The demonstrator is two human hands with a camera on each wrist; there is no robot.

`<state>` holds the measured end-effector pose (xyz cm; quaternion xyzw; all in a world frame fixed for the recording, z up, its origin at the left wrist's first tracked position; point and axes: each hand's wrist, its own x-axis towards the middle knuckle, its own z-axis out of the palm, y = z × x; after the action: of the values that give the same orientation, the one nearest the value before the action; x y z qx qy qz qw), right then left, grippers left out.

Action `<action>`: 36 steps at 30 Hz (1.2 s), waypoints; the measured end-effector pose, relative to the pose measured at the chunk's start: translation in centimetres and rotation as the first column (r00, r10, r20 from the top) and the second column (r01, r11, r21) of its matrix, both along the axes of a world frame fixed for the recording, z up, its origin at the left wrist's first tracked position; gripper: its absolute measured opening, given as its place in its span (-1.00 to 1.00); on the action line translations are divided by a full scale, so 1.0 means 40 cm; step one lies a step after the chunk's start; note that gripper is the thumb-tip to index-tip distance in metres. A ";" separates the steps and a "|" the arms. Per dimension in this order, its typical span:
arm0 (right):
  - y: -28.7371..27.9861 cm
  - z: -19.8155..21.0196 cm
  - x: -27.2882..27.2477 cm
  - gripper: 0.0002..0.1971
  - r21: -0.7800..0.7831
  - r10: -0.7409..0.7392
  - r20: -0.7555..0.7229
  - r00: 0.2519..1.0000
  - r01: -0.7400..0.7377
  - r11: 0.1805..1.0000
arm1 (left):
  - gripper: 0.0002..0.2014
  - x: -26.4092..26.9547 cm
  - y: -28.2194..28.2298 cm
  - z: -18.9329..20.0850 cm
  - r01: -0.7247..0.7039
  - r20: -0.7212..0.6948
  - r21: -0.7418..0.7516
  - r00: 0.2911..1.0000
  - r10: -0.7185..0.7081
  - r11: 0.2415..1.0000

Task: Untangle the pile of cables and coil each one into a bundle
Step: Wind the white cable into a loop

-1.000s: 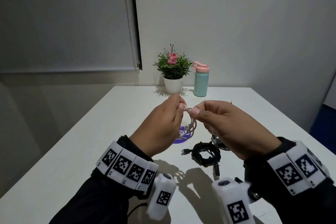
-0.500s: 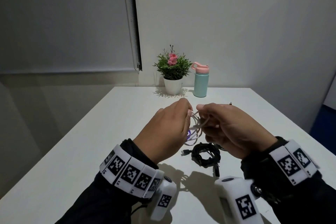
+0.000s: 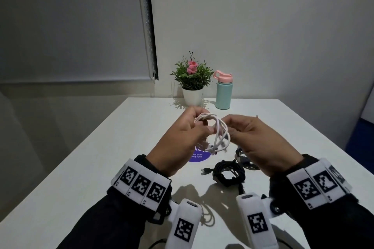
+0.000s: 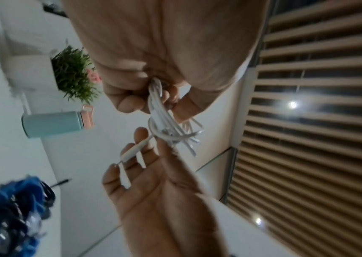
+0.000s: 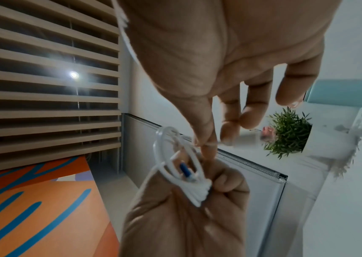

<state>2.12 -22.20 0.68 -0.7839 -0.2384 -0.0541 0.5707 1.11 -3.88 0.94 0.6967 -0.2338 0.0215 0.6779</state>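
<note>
Above the middle of the white table [image 3: 85, 163], the head view shows both hands raised and close together around a white cable [image 3: 219, 133] wound into loose loops. The left hand [image 3: 182, 139] has its fingers curled round the top of the loops, while the right hand [image 3: 259, 143] meets the coil from the other side with thumb and forefinger. Below them on the table lie a coiled black cable [image 3: 228, 174] and a purple round sticker [image 3: 199, 156]; a potted plant [image 3: 193, 79] and a teal bottle [image 3: 223, 92] stand at the far edge.

In the left wrist view, the left hand [image 4: 164, 52] clamps the bunched loops [image 4: 167, 121] between curled fingers and thumb, and the right hand [image 4: 153, 182] has its fingers partly open, with a white connector end lying across them.

In the right wrist view, the right hand [image 5: 230, 60] pinches a strand between thumb and forefinger, the other fingers loosely bent and free; the left hand [image 5: 186, 208] is fisted round the coil [image 5: 182, 167]
</note>
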 end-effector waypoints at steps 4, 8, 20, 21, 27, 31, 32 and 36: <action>0.004 0.000 -0.011 -0.77 -0.003 0.027 -0.040 0.999 -0.027 1.000 | -0.87 0.013 0.006 -0.008 -0.046 0.157 0.181 0.987 0.017 0.982; 0.011 0.012 -0.021 -0.88 0.026 -0.079 -0.005 0.997 0.079 0.997 | -0.84 0.019 0.015 -0.014 -0.126 0.178 0.242 0.980 0.084 0.962; 0.035 0.027 -0.054 -0.68 -0.367 -0.283 0.428 0.858 0.451 0.814 | -0.77 0.052 0.000 -0.040 -0.029 -0.144 -0.104 0.990 0.014 0.994; 0.035 0.028 -0.054 -0.68 -0.366 -0.276 0.428 0.861 0.444 0.818 | -0.79 0.050 0.000 -0.037 0.054 -0.169 -0.188 0.982 -0.087 0.981; 0.028 0.039 -0.050 -0.83 -0.327 -0.246 0.288 0.925 0.337 0.883 | -0.73 0.049 0.011 -0.030 0.154 -0.118 -0.193 0.977 -0.178 0.969; 0.039 0.021 -0.037 -0.75 -0.167 -0.272 0.142 0.952 0.294 0.941 | -0.69 0.051 0.019 -0.032 0.156 -0.090 -0.151 0.981 -0.171 0.976; 0.042 0.017 -0.033 -0.74 -0.106 -0.253 0.061 0.965 0.259 0.960 | -0.65 0.050 0.021 -0.033 0.159 -0.088 -0.127 0.981 -0.171 0.979; 0.062 0.000 -0.045 -0.73 0.058 -0.084 -0.190 0.978 0.096 0.994 | -0.56 0.044 0.032 -0.037 0.032 -0.092 -0.063 0.995 -0.038 0.998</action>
<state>0.32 -19.73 0.67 -0.7760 -0.1459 -0.0136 0.6135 2.86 -2.58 -0.52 0.6716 -0.2132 -0.0158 0.7094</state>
